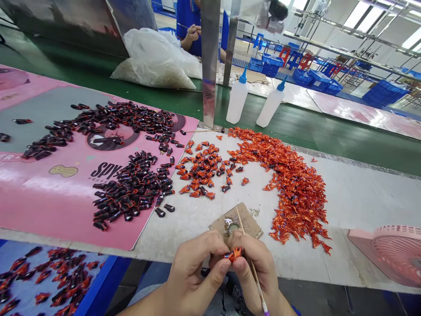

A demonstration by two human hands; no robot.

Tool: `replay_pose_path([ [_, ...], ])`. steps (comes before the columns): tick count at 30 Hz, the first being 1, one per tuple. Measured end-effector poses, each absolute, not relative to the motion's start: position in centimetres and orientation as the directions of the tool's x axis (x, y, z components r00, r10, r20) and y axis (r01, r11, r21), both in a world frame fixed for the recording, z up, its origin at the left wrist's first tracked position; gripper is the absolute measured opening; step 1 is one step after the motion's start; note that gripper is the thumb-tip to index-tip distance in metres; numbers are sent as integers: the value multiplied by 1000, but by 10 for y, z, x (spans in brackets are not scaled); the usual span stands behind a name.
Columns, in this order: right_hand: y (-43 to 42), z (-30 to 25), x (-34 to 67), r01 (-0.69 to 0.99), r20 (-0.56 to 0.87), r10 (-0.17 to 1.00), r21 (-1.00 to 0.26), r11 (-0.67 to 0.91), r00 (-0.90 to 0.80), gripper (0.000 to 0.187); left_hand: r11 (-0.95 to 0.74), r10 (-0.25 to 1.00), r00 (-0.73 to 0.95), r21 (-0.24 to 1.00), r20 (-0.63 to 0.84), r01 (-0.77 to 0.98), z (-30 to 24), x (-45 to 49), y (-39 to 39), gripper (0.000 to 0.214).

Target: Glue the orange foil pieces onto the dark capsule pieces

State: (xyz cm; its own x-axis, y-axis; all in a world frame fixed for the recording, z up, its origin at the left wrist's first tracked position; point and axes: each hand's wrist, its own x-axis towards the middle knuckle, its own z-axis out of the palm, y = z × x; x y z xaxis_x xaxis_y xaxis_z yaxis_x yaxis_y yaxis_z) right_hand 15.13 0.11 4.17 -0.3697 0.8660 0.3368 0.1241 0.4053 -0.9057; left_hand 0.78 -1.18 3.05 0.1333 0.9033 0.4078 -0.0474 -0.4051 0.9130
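Note:
At the table's front edge, my left hand and my right hand meet with fingertips pinched. Between them is a small orange spiky plastic piece, with a darker part toward the left fingers. My right hand also holds a thin wooden stick with a purple end, its tip pointing away from me. Just beyond the fingers lies a cardboard square with small specks and a whitish smear. Orange pieces are heaped to the right. Black pieces are piled to the left, and a mixed group lies between.
Two white squeeze bottles with blue caps stand behind a metal post. A pink fan is at the right edge. A blue tray of pieces sits lower left. A clear plastic bag lies behind; another person sits across.

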Motion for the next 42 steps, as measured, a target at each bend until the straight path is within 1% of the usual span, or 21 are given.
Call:
replay_pose_path([
  [5, 0, 43, 154, 151, 369, 856, -883, 445, -363, 41, -408, 897, 151, 910, 416, -81, 35, 6, -11, 17],
  [9, 0, 44, 155, 180, 371, 847, -869, 461, -379, 41, -428, 880, 204, 902, 429, -48, 38, 2, -10, 14],
  [13, -1, 44, 153, 155, 398, 836, -863, 481, -378, 40, -444, 876, 194, 896, 441, -29, 38, 3, -10, 15],
  [16, -4, 43, 150, 99, 409, 836, -876, 472, -366, 40, -397, 894, 191, 914, 405, -80, 37, 8, -12, 24],
  [19, -6, 42, 148, 66, 383, 849, -898, 434, -364, 40, -318, 920, 195, 938, 341, -141, 37, 10, -14, 30],
  [23, -4, 41, 148, 78, 352, 873, -914, 398, -336, 43, -245, 944, 184, 954, 275, -171, 38, 8, -15, 31],
  [25, -1, 40, 149, 140, 359, 876, -897, 419, -321, 46, -163, 967, 167, 972, 191, -170, 38, 7, -14, 33],
  [28, 3, 38, 155, 247, 372, 888, -865, 438, -270, 48, 53, 986, 169, 971, -13, -235, 36, 6, -11, 40],
  [31, 3, 37, 163, 276, 385, 892, -853, 442, -239, 45, 269, 952, 239, 892, -189, -363, 35, 9, -9, 48],
  [32, 3, 37, 165, 272, 396, 882, -846, 459, -256, 43, 317, 938, 264, 861, -224, -397, 35, 10, -8, 49],
  [34, 2, 37, 168, 256, 435, 850, -821, 510, -297, 32, 371, 917, 309, 818, -251, -438, 35, 11, -8, 50],
  [36, 2, 37, 169, 239, 474, 825, -801, 549, -308, 20, 375, 910, 343, 813, -232, -445, 36, 12, -9, 51],
  [38, 2, 37, 168, 214, 488, 824, -805, 553, -288, 17, 320, 923, 340, 854, -183, -410, 36, 11, -9, 51],
  [40, 2, 35, 167, 184, 477, 837, -828, 530, -267, 18, 186, 955, 283, 927, -92, -327, 35, 9, -9, 48],
  [42, 1, 33, 167, 155, 459, 852, -850, 503, -251, 19, -29, 981, 183, 979, 67, -202, 35, 7, -9, 38],
])
